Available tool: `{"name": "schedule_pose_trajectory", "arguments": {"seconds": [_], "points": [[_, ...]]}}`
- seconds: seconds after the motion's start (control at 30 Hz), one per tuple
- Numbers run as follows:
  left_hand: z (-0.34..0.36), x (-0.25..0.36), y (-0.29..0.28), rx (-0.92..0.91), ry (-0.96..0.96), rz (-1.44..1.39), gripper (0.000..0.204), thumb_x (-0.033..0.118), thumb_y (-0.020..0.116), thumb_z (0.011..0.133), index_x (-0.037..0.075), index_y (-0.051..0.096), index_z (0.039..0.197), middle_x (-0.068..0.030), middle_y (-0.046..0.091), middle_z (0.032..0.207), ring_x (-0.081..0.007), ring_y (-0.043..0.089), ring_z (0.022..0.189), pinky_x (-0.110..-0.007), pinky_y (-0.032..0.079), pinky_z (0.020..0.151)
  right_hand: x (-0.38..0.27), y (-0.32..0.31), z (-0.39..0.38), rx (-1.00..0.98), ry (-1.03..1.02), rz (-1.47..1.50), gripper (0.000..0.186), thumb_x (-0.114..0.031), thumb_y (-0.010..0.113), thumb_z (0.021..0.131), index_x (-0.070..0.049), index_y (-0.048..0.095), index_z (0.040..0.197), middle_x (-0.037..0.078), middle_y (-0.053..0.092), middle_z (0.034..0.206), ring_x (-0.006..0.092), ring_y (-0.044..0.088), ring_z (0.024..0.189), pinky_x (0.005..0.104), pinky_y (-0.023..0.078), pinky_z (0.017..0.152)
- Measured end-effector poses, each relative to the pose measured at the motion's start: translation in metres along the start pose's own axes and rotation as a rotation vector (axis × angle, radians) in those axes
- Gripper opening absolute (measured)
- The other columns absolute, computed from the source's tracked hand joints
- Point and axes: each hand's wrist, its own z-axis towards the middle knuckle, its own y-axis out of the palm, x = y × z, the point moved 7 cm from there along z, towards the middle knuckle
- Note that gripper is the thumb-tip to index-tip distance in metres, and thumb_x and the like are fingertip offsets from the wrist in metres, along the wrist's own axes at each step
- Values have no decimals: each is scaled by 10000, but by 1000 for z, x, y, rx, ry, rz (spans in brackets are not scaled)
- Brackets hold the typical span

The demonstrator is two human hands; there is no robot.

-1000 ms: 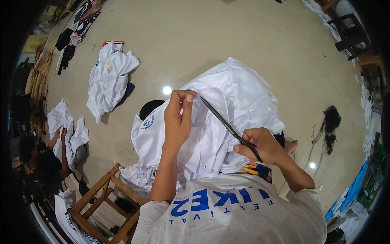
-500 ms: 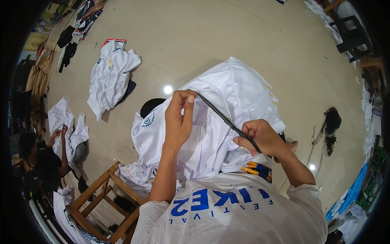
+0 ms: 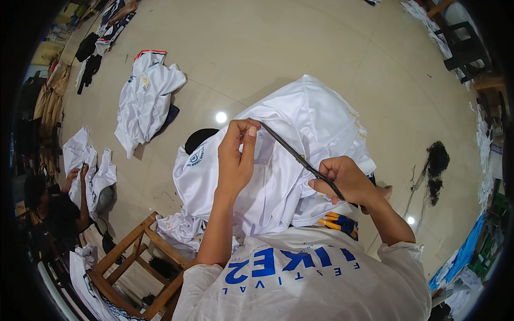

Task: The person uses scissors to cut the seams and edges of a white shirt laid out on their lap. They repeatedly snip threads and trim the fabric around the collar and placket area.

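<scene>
A white garment (image 3: 310,115) with blue and yellow printing lies bunched across my lap. My left hand (image 3: 236,158) pinches a bit of its cloth between thumb and fingers at the upper edge. Long dark scissors (image 3: 292,150) are in my right hand (image 3: 345,182), whose fingers are in and around the handles. The blades look closed or nearly so, and their tips touch or almost touch the pinched spot by my left fingertips. Whether a thread lies between the tips is too small to tell.
Another white garment (image 3: 145,99) lies on the tiled floor at the far left. A wooden stool frame (image 3: 126,262) stands at my near left, by a heap of white cloth (image 3: 179,230). Beyond it, a person (image 3: 56,214) handles white cloth. A dark thread clump (image 3: 438,160) lies right.
</scene>
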Motion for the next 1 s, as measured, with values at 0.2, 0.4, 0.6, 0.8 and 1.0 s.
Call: {"name": "schedule_pose_trajectory", "arguments": {"seconds": [0.2, 0.4, 0.6, 0.8, 1.0], "points": [[-2, 3, -1, 7, 32, -2, 167, 155, 537, 1122, -9, 568, 1133, -126, 678, 1163, -211, 668, 1118, -350, 498, 1034, 2, 1, 3, -20, -27, -1, 307, -189, 820, 911, -31, 615, 746, 9, 601, 572, 55, 529, 441, 230, 386, 434], [-25, -11, -107, 456, -69, 66, 213, 207, 502, 1135, 23, 608, 1125, -59, 657, 842, -145, 678, 759, -312, 559, 694, -11, -12, -15, -7, -89, 51, 304, -156, 814, 923, -42, 592, 749, 9, 608, 621, 53, 542, 475, 233, 393, 447], [-175, -89, -391, 1100, -62, 1090, 251, 195, 590, 1094, 0, 616, 1250, -71, 707, 887, -109, 606, 728, -276, 496, 675, -18, -46, -17, 220, -301, 364, 298, -132, 818, 930, -59, 557, 806, 7, 608, 643, 82, 603, 543, 236, 468, 514], [-102, -20, -267, 785, -210, 626, 223, 225, 636, 1081, 13, 654, 1015, -12, 624, 816, -61, 552, 701, -248, 437, 611, -29, -50, 33, 414, -561, 205, 369, -204, 898, 873, -18, 580, 859, 70, 695, 763, 113, 679, 679, 261, 543, 596], [-11, 12, -27, 91, 68, 525, 206, 160, 771, 951, 23, 709, 1092, -88, 726, 1011, -219, 681, 871, -333, 545, 767, -48, -28, 92, 469, -473, -100, 392, -222, 934, 789, -4, 613, 845, 73, 716, 772, 101, 638, 674, 273, 511, 592]]}}
